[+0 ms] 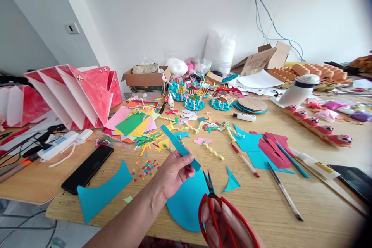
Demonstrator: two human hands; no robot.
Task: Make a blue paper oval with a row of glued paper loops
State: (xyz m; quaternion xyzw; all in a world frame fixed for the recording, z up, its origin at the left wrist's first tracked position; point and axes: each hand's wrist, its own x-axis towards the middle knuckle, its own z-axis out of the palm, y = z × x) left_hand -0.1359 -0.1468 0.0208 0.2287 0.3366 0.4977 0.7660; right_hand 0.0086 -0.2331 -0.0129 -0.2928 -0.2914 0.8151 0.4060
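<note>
Between the thumb and fingers of my left hand [178, 170] is a narrow blue paper strip [175, 139], slanting from upper left to lower right. My right hand [222, 223] grips red-handled scissors [211, 192], whose dark blades are slightly parted just below the strip's lower end, apart from it. Under both hands a rounded blue paper piece [186, 205] lies on the table, partly hidden. A small blue triangular offcut [231, 180] rests to its right. Farther left is a larger curved blue paper scrap [106, 192].
A black phone [87, 168] lies at left near colored paper sheets [132, 124]. Pens [285, 192] and red paper [274, 151] are on the right. Blue-based paper crafts [194, 102], cardboard discs [250, 105] and a white pitcher [300, 91] stand farther back.
</note>
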